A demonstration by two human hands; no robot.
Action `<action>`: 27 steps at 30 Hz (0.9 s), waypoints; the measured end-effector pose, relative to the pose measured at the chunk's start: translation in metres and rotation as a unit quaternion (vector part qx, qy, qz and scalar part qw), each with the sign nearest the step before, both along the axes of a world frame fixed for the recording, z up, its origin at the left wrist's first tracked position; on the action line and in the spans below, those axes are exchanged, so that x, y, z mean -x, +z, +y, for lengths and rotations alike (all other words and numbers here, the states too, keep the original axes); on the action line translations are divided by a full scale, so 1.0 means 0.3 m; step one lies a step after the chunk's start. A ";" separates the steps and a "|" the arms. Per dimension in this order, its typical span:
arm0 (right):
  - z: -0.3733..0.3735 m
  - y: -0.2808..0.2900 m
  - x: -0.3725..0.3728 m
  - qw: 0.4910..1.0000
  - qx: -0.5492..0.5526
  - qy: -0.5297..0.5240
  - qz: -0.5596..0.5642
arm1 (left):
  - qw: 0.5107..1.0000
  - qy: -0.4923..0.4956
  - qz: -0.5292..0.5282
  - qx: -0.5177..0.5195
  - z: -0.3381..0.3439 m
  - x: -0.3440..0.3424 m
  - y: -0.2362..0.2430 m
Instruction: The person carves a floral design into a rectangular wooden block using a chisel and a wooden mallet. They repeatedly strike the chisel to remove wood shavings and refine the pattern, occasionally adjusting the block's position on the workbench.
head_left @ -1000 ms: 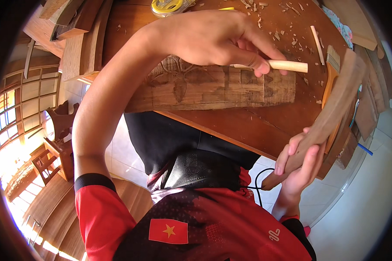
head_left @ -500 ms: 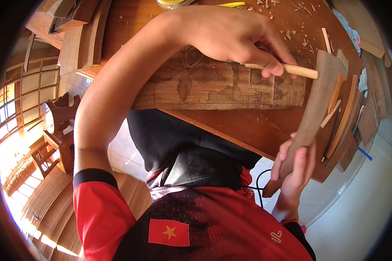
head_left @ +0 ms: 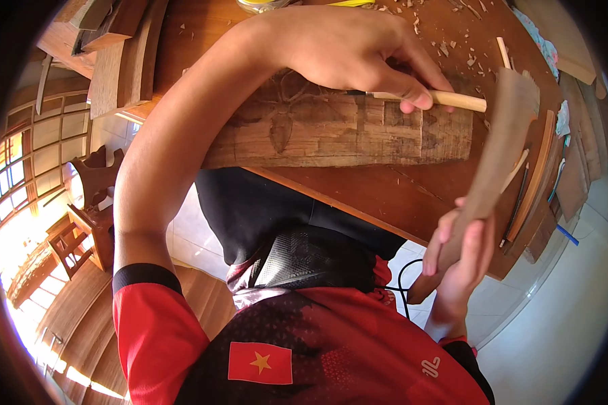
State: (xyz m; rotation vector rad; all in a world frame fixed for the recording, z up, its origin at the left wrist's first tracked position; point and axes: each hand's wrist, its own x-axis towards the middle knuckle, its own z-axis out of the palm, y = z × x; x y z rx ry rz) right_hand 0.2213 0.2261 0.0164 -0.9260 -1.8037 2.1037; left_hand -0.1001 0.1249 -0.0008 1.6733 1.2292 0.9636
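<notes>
My left hand (head_left: 361,61) is closed on a chisel (head_left: 461,100) with a pale round wooden handle, held nearly level over a weathered carved board (head_left: 317,138) with leaf shapes cut into it. The blade is mostly hidden under my fingers. At the lower right, my right hand (head_left: 459,250) grips a long, flat brown wooden striker (head_left: 489,162), raised diagonally, its blurred upper end just beside the chisel handle's butt. Whether they touch I cannot tell.
The wooden table (head_left: 405,202) holds shavings, a pale stick (head_left: 502,50), long tools (head_left: 540,169), a patterned cloth (head_left: 540,40) and yellow objects (head_left: 344,3) at the back. Stacked planks (head_left: 121,67) lie upper left, wooden furniture (head_left: 91,236) left.
The striker's upper end has swung left toward the chisel handle. My left hand with the chisel shifted right, then slightly back left and up.
</notes>
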 end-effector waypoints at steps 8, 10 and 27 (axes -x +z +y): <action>0.005 0.000 0.013 0.997 0.004 -0.076 0.020 | 1.000 0.014 -0.012 0.022 -0.037 -0.026 0.140; 0.006 0.013 0.016 0.996 -0.045 0.045 -0.055 | 0.998 0.021 -0.018 0.050 -0.043 -0.034 0.140; 0.069 0.042 0.054 0.998 -0.049 -0.034 -0.019 | 0.993 0.053 0.080 -0.072 -0.038 -0.003 0.008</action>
